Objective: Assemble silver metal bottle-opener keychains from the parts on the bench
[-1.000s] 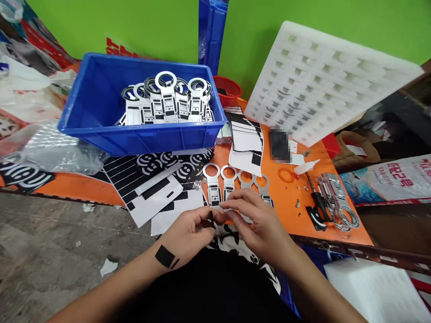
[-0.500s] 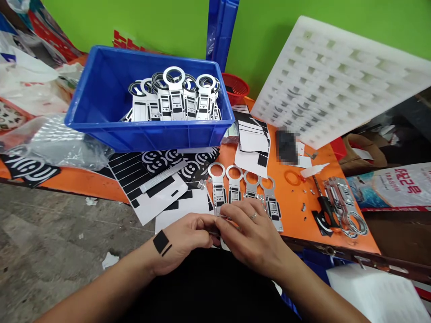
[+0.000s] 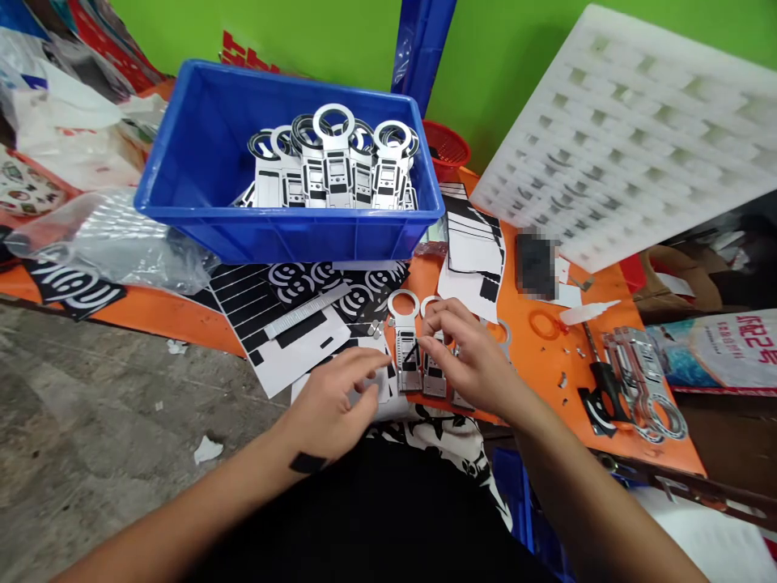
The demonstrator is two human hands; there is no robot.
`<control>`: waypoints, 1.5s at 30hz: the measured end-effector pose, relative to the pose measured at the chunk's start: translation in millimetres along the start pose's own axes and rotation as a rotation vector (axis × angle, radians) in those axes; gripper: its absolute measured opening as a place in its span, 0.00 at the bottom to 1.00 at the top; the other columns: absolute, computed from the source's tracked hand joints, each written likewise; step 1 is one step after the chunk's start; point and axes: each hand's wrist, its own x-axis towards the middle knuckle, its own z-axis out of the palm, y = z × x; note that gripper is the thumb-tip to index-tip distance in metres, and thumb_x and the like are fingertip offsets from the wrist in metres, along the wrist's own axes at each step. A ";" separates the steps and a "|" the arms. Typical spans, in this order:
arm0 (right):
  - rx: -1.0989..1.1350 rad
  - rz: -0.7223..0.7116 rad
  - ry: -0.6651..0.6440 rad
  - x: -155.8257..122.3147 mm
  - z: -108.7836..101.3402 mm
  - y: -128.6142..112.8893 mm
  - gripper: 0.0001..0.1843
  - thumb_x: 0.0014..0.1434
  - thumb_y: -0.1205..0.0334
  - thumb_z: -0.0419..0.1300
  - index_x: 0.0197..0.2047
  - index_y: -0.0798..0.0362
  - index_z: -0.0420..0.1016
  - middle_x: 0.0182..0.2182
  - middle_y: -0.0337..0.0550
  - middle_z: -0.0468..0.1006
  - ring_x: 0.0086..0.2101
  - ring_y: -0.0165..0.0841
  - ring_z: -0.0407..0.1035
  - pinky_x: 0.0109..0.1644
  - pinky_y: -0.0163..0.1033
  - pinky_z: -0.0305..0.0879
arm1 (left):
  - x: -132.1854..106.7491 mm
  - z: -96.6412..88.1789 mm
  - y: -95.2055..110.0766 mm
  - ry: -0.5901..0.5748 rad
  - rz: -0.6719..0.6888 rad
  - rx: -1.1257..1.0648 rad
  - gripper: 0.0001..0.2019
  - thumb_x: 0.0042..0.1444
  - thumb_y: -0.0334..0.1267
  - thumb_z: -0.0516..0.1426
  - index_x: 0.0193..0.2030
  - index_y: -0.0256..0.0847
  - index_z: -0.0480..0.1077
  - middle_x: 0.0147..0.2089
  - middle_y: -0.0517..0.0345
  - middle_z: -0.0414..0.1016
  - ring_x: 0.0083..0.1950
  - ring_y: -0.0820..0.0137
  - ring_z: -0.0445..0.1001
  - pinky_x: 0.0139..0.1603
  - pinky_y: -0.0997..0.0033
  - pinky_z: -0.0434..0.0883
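My right hand covers most of the row of ring-topped metal plates, so only the leftmost one shows whole. The black sliver at my fingertips is too small for me to tell whether I pinch it or only touch it. The black object beyond is blurred out, and the white foam tray runs off the top and right edges.

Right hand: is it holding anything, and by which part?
The right hand pinches a small black sticker strip by its upper right end, above a metal plate.
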 end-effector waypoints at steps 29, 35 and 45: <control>-0.059 0.189 -0.266 24.5 18.0 24.6 0.09 0.64 0.67 0.54 0.30 0.53 0.66 0.38 0.43 0.66 0.36 0.32 0.66 0.45 0.41 0.64 | -5.9 20.3 -7.7 -0.083 0.355 0.591 0.15 0.62 0.34 0.54 0.54 0.31 0.71 0.42 0.44 0.70 0.42 0.60 0.62 0.43 0.54 0.70; -0.068 0.193 -0.271 24.5 19.1 24.5 0.09 0.64 0.65 0.53 0.31 0.53 0.66 0.38 0.43 0.66 0.36 0.31 0.66 0.45 0.40 0.64 | -5.1 20.4 -8.0 -0.096 0.361 0.615 0.16 0.62 0.35 0.54 0.54 0.32 0.71 0.46 0.44 0.73 0.43 0.58 0.65 0.46 0.53 0.69; -0.134 0.196 -0.253 24.5 22.2 20.3 0.08 0.64 0.67 0.53 0.33 0.54 0.68 0.39 0.44 0.67 0.38 0.33 0.66 0.46 0.41 0.65 | -6.6 21.8 -8.7 -0.075 0.399 0.662 0.16 0.64 0.35 0.53 0.55 0.32 0.71 0.60 0.48 0.73 0.52 0.55 0.67 0.53 0.52 0.67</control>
